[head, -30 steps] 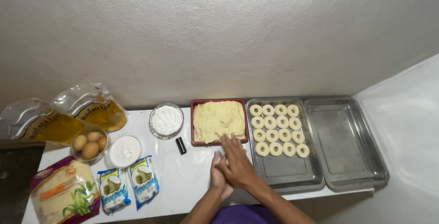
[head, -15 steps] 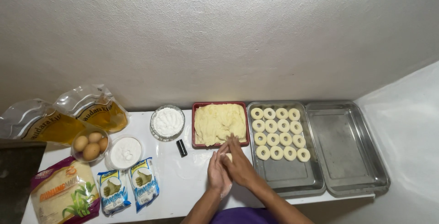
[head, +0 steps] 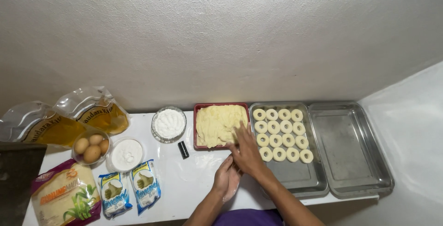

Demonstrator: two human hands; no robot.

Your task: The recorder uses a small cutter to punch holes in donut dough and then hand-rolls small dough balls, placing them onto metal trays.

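Head view, looking down at a white table (head: 184, 184): right hand (head: 247, 150) stretched forward, fingers spread and loose, fingertips touching the near right corner of the pale dough (head: 219, 124) in the red tray (head: 198, 129), gripping nothing visible. Left hand (head: 225, 176) low and close behind, palm partly tucked under the right wrist, fingers held together; whether anything sits in it, cannot tell. Just right of the hands, a steel tray (head: 295, 180) carrying rows of dough rings (head: 280, 133), a second steel tray (head: 350, 147) beside that one. Left of the red tray, a small black object (head: 183, 149), a bowl of white powder (head: 169, 123), a lidded white tub (head: 126, 154), a bowl of eggs (head: 91, 146), two oil pouches (head: 69, 120), and packets (head: 131, 191) along the near edge.
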